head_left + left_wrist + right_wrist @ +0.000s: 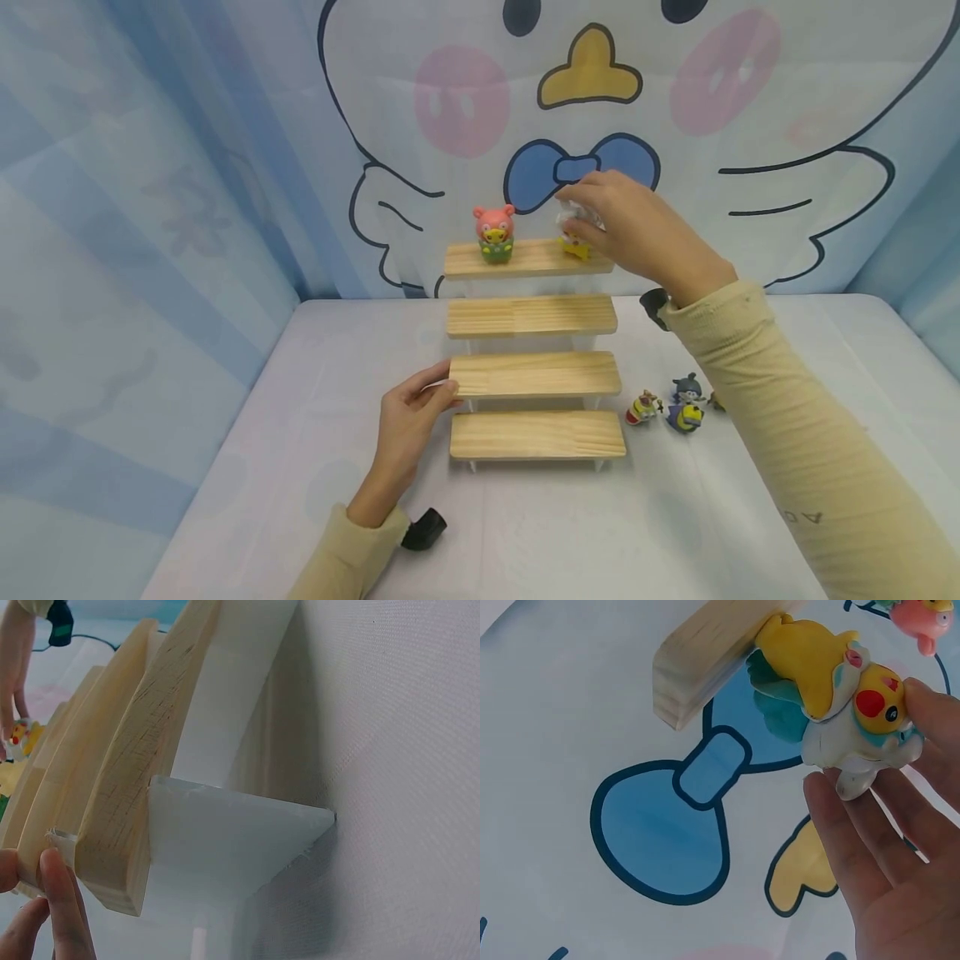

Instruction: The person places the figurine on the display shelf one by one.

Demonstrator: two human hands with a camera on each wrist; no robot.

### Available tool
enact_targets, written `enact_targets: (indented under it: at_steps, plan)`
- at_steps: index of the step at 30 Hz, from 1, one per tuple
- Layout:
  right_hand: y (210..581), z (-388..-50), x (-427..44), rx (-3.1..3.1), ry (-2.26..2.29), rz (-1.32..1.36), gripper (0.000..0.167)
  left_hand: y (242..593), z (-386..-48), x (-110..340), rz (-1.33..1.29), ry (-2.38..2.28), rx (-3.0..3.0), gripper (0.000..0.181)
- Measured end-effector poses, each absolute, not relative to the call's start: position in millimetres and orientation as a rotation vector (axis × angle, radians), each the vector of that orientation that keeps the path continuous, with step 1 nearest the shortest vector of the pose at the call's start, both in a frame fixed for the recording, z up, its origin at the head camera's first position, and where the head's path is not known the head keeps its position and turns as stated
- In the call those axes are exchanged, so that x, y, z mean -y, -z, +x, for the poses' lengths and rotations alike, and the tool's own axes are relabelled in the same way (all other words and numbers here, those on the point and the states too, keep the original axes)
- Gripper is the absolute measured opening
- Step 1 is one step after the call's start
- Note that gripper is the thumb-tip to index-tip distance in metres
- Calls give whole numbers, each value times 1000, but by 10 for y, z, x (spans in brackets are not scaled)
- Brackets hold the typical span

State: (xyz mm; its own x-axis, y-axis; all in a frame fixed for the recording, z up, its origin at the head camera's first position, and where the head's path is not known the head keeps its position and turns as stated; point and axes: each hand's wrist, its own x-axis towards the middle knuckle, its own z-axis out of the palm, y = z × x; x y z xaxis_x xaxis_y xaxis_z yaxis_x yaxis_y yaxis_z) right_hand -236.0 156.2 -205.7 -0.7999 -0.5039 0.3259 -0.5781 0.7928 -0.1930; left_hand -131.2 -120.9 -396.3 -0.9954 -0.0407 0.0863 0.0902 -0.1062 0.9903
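A stepped display rack (pixel 534 375) of light wooden boards on clear supports stands on the table. My left hand (pixel 408 417) pinches the left end of its second-lowest board; the left wrist view shows the fingers (pixel 64 900) at that edge. At the top board's right end, my right hand (pixel 637 225) holds a yellow figurine (pixel 802 664) with a white hood and a teal cape. Thumb and fingertips are on the hood, and the figurine's feet meet the board. To its left on that board stands a pink-hooded figurine (pixel 495 236) with a green lower body.
Several small figurines lie right of the rack, among them a red-and-brown one (pixel 642 408), a grey one (pixel 687 387) and a purple-and-yellow one (pixel 686 418). A printed cartoon curtain (pixel 465 100) hangs close behind the rack. The white tablecloth (pixel 300 433) spreads around it.
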Motion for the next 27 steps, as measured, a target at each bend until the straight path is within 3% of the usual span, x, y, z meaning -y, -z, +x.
enact_targets:
  at_steps: [27]
  plan:
    - [2055, -2302, -1593, 2699, -401, 809, 41, 3955, -1309, 1207, -47, 2282, 2035, 35]
